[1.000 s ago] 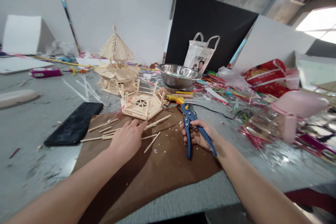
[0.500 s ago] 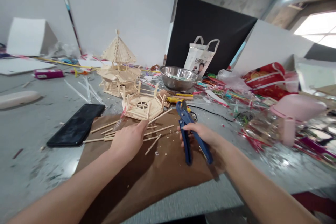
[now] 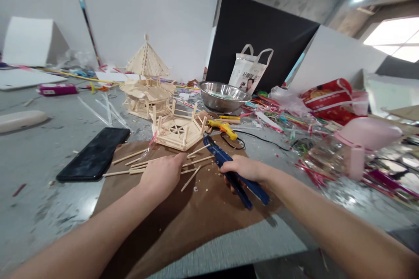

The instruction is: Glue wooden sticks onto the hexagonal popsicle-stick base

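Note:
My left hand (image 3: 163, 174) is closed around a thin wooden stick (image 3: 200, 151), whose free end pokes out to the right of my fingertips. Gripped by its handles in my right hand (image 3: 244, 169) is a blue cutter (image 3: 218, 151), its head close to that stick's end; whether the blades touch it I cannot tell. Several loose wooden sticks (image 3: 191, 178) lie under and around my left hand on a brown sheet (image 3: 183, 226). Just behind the hands sits a six-sided stick base (image 3: 178, 133) with short upright posts. My left fingertips are partly hidden.
A tiered stick pavilion (image 3: 147, 78) stands behind the base. To the left lies a black phone (image 3: 93, 154). A yellow glue gun (image 3: 224, 128) with a cord, a steel bowl (image 3: 224, 98), a pink-lidded jug (image 3: 356, 148) and coloured scraps occupy the right side.
The cutter has turned and moved left, its head now lower and nearer the stick. My left hand has drawn slightly toward me, and the stick end it holds has come down.

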A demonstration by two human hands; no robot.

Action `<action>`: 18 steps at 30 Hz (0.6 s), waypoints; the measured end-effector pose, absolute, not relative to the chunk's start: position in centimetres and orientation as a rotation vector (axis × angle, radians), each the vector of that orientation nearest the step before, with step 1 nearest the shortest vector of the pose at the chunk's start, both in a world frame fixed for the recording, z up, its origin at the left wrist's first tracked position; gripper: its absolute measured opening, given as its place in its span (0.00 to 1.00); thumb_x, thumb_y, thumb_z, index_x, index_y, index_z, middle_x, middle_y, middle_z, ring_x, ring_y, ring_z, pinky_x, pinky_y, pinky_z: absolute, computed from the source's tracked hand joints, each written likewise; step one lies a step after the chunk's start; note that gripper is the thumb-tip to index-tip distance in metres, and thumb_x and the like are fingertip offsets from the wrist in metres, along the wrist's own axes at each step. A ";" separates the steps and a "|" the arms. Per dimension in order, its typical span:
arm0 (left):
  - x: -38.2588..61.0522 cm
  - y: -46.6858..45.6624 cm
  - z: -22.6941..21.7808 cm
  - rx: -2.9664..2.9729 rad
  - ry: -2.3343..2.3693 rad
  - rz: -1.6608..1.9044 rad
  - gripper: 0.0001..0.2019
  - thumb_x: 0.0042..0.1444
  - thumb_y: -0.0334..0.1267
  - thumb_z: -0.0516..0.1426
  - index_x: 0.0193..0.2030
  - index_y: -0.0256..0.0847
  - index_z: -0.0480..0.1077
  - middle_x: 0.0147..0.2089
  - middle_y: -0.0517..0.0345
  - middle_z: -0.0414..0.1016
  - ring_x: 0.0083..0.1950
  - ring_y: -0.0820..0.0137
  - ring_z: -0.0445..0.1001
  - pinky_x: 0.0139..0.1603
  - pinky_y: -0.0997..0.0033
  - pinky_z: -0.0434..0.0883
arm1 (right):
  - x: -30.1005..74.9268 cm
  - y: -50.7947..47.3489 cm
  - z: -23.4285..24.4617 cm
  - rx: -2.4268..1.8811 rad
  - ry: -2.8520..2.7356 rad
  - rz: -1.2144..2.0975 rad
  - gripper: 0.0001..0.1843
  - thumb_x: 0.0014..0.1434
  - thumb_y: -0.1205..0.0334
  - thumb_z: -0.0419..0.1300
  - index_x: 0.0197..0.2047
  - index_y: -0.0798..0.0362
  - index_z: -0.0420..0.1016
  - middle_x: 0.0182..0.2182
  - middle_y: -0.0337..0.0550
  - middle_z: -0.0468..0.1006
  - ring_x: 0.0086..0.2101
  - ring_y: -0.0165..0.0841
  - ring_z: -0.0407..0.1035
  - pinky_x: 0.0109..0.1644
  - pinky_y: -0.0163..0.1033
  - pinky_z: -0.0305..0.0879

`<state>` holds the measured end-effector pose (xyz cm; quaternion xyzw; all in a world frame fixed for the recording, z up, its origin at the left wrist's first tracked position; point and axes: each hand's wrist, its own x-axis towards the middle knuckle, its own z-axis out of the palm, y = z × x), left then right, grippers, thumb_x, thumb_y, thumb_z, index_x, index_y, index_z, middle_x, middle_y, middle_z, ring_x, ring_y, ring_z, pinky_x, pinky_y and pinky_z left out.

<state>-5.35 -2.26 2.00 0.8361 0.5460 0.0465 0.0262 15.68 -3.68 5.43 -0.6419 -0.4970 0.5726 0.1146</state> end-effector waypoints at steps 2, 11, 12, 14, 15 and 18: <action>-5.3 -2.2 1.9 2.582 1.679 0.133 0.15 0.55 0.38 0.37 0.42 0.46 0.61 0.31 0.53 0.71 0.33 0.63 0.70 0.30 0.67 0.64 | 15.6 -3.6 5.0 -1.904 -1.464 1.658 0.07 0.45 0.64 0.50 0.19 0.57 0.59 0.12 0.35 0.63 0.12 0.23 0.60 0.19 0.30 0.60; -5.2 -2.0 1.6 2.569 1.662 0.107 0.14 0.55 0.39 0.38 0.40 0.46 0.62 0.32 0.53 0.71 0.33 0.64 0.70 0.31 0.65 0.64 | 15.2 -3.3 4.3 -1.931 -1.530 1.617 0.06 0.44 0.65 0.49 0.20 0.56 0.58 0.11 0.34 0.63 0.11 0.22 0.57 0.17 0.29 0.58; -5.2 -2.0 1.6 2.571 1.661 0.106 0.15 0.55 0.40 0.37 0.40 0.46 0.62 0.32 0.54 0.71 0.33 0.63 0.70 0.31 0.65 0.64 | 15.2 -3.3 4.3 -1.931 -1.534 1.616 0.06 0.44 0.65 0.49 0.20 0.56 0.57 0.11 0.34 0.63 0.11 0.22 0.57 0.17 0.29 0.58; -5.2 -2.0 1.6 2.580 1.654 0.103 0.14 0.55 0.40 0.37 0.39 0.46 0.61 0.32 0.53 0.71 0.33 0.63 0.70 0.31 0.64 0.64 | 15.3 -3.3 4.2 -1.936 -1.543 1.612 0.06 0.44 0.65 0.49 0.19 0.56 0.57 0.11 0.34 0.63 0.10 0.22 0.57 0.17 0.29 0.57; -5.1 -2.0 1.5 2.583 1.654 0.099 0.14 0.55 0.39 0.37 0.39 0.46 0.61 0.32 0.53 0.71 0.33 0.63 0.70 0.31 0.64 0.64 | 15.3 -3.3 4.2 -1.940 -1.550 1.608 0.06 0.44 0.65 0.49 0.19 0.56 0.57 0.11 0.34 0.63 0.10 0.22 0.57 0.17 0.29 0.57; -5.1 -2.0 1.5 2.590 1.654 0.087 0.14 0.55 0.38 0.37 0.38 0.45 0.61 0.32 0.53 0.71 0.33 0.63 0.70 0.30 0.63 0.64 | 15.3 -3.2 4.1 -1.941 -1.563 1.606 0.07 0.44 0.64 0.49 0.18 0.56 0.57 0.11 0.35 0.63 0.11 0.22 0.57 0.17 0.29 0.57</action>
